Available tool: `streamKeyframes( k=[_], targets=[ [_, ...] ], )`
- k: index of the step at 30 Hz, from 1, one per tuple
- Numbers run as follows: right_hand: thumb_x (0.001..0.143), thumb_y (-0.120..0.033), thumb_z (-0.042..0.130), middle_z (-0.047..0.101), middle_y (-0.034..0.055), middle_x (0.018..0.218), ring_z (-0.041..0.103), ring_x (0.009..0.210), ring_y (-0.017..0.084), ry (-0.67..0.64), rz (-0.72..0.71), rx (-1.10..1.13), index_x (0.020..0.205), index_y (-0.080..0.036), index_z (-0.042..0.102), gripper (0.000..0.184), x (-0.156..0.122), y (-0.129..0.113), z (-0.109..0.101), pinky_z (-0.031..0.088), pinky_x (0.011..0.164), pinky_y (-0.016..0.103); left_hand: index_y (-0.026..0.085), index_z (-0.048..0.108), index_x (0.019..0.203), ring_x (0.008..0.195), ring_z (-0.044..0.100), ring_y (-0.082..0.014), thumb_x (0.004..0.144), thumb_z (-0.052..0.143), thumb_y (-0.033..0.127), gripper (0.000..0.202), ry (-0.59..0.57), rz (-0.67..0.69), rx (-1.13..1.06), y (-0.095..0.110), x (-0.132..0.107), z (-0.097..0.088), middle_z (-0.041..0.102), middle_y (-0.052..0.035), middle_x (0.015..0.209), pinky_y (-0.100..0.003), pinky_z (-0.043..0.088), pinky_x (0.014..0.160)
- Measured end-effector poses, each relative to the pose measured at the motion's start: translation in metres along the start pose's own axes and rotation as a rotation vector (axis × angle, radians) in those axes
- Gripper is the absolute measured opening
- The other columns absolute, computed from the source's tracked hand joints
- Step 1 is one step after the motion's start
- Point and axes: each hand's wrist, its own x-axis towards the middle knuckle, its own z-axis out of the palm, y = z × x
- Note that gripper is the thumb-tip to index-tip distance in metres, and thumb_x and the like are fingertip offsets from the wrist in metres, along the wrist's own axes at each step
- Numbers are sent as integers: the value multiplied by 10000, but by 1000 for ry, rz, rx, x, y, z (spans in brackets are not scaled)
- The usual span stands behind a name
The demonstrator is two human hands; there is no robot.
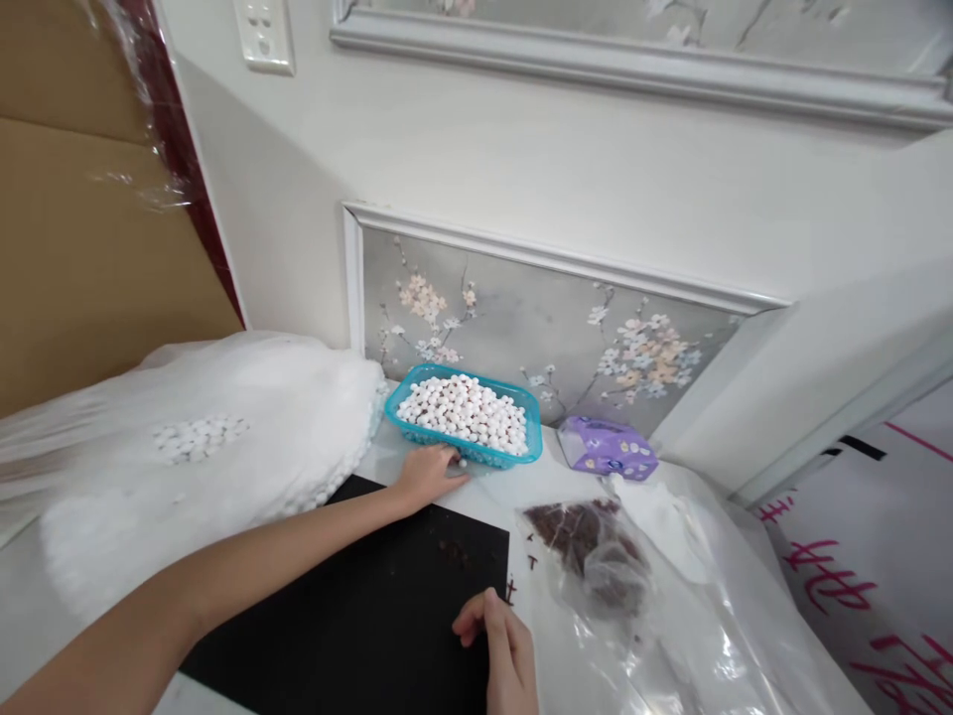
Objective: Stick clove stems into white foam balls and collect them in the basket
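Note:
My left hand (430,479) reaches to the front wall of a blue plastic basket (527,445) heaped with small white balls (469,409). Its thumb and forefinger close around one small white ball just below the basket's rim. My right hand (502,650) is over the right edge of a black mat (357,606), fingers curled in; whatever they hold, if anything, is hidden. Small brown pieces (456,552) lie on the mat between the hands. Close to the right hand, a few brown T-shaped or cross-shaped bits (510,592) rest on the white surface.
A clear plastic bag (617,586) with many brown pieces lies on the right. Behind it sits a purple tissue pack (609,449). A large translucent bag of white balls (223,447) fills the left side. Cardboard (104,218) stands far left; a panelled wall (566,179) closes the back.

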Motion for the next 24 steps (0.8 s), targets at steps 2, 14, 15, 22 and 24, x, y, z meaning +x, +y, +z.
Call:
streamKeyframes(
  k=[2, 14, 15, 22, 24],
  targets=[
    [849, -554, 414, 533, 14, 564, 485, 555, 147, -9, -1, 1, 520, -190, 550, 509, 0, 0, -1, 378, 590, 269, 195, 634, 805, 815, 603, -250, 755, 564, 401, 223, 23, -15, -41, 4, 1, 6, 671, -66, 847, -327, 420, 698],
    [832, -576, 426, 528, 15, 541, 467, 523, 140, -33, 28, 12, 505, -186, 553, 524, 1, 0, -3, 353, 551, 268, 178, 573, 801, 557, 539, -121, 758, 576, 387, 213, 89, 4, -416, 14, -23, -21, 562, 15, 612, -236, 447, 546],
    [831, -578, 426, 530, 15, 543, 467, 525, 141, -35, 34, 14, 505, -187, 554, 525, 1, -1, -3, 353, 553, 267, 179, 560, 802, 549, 529, -115, 751, 586, 386, 215, 101, 5, -428, 14, -23, -26, 554, 20, 611, -229, 439, 534],
    [839, -568, 420, 519, 10, 528, 470, 528, 147, -31, 37, 13, 509, -196, 558, 516, 0, -3, -3, 356, 563, 275, 196, 506, 784, 551, 494, -92, 723, 592, 297, 146, 188, 30, -408, 13, -9, -51, 557, 24, 706, -220, 411, 546],
    [841, -559, 426, 512, 7, 528, 470, 534, 149, -10, 37, 10, 511, -200, 563, 506, -1, -3, -3, 359, 569, 277, 202, 515, 787, 566, 498, -102, 722, 586, 283, 126, 209, 34, -376, 12, -2, -55, 540, 30, 674, -230, 414, 577]
  ],
)
